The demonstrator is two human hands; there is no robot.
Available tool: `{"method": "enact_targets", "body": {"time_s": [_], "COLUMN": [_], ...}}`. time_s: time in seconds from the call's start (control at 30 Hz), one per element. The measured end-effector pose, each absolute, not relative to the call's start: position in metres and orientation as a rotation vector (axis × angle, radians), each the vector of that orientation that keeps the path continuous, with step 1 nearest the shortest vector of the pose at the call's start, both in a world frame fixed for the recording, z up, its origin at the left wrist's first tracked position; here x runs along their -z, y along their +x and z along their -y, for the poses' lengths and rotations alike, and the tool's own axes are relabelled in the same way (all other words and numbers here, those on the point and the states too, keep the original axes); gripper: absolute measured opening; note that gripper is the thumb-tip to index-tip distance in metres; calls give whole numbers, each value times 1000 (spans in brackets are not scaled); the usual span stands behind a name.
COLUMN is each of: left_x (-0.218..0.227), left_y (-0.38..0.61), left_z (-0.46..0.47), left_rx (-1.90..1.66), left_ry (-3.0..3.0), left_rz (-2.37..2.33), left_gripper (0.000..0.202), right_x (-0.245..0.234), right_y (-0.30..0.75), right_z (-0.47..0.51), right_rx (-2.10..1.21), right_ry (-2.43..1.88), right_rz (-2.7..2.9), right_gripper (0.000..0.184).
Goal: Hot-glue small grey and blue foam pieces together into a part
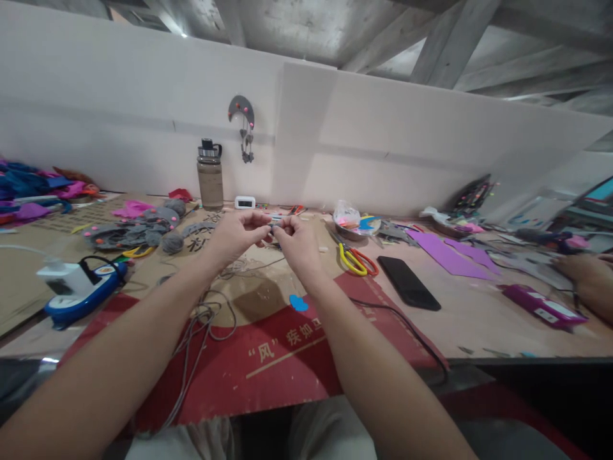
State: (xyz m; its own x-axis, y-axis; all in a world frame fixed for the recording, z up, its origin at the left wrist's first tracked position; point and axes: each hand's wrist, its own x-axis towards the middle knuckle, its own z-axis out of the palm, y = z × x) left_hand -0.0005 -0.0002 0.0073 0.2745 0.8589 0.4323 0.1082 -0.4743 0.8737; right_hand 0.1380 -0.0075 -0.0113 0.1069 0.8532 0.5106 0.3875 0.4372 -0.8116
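Both of my hands are raised over the middle of the table, fingertips meeting. My left hand point(238, 234) and my right hand point(297, 241) pinch a small grey-blue piece point(274, 225) between them; it is too small to name. A thin grey cord point(204, 319) trails from under my hands down across the red-and-tan cardboard point(268, 358) toward my lap. A small blue felt cutout point(298, 303) lies on the cardboard just below my right wrist.
Yellow-handled scissors point(353, 259) and a black phone point(408, 282) lie right of my hands. A water bottle point(210, 174), grey felt pieces point(138, 230), a blue-white glue gun point(79, 289), purple sheets point(447, 252) and a purple box point(543, 305) surround them. Another person's hand point(591, 278) rests far right.
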Motion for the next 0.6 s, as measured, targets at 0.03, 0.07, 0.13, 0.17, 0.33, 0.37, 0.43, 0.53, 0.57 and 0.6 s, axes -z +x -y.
{"method": "enact_targets", "body": {"time_s": [0.03, 0.07, 0.13, 0.17, 0.33, 0.37, 0.43, 0.53, 0.57, 0.6], "left_x": [-8, -8, -7, -7, -5, -6, -8, -12, -12, -12], "left_y": [-1, -2, -2, -2, -4, -5, -9, -14, -15, -15], "left_z": [0, 0, -2, -3, -6, -7, -7, -7, -7, -7], "left_rx": [-1239, -1215, -1189, -1191, -1172, -1148, -1073, -962, -951, -956], "left_ry": [1839, 1869, 1869, 1849, 1778, 1760, 1697, 1622, 1629, 1653], "left_rz": [-897, -912, -925, -923, -884, -870, -823, -760, -759, -770], "left_gripper": [17, 15, 14, 14, 12, 12, 15, 21, 20, 18], "right_x": [11, 12, 12, 12, 12, 12, 12, 12, 12, 11], "right_y": [138, 138, 138, 137, 136, 137, 138, 140, 141, 141], "right_z": [8, 8, 9, 9, 10, 10, 9, 8, 8, 8], "right_rx": [-457, -429, -396, -392, -433, -443, -462, -483, -487, -491], "right_ry": [-1151, -1153, -1161, -1164, -1155, -1154, -1156, -1159, -1164, -1168], "right_rz": [1516, 1531, 1552, 1559, 1554, 1550, 1553, 1575, 1585, 1596], "right_gripper": [10, 9, 9, 9, 11, 11, 12, 13, 13, 13]}}
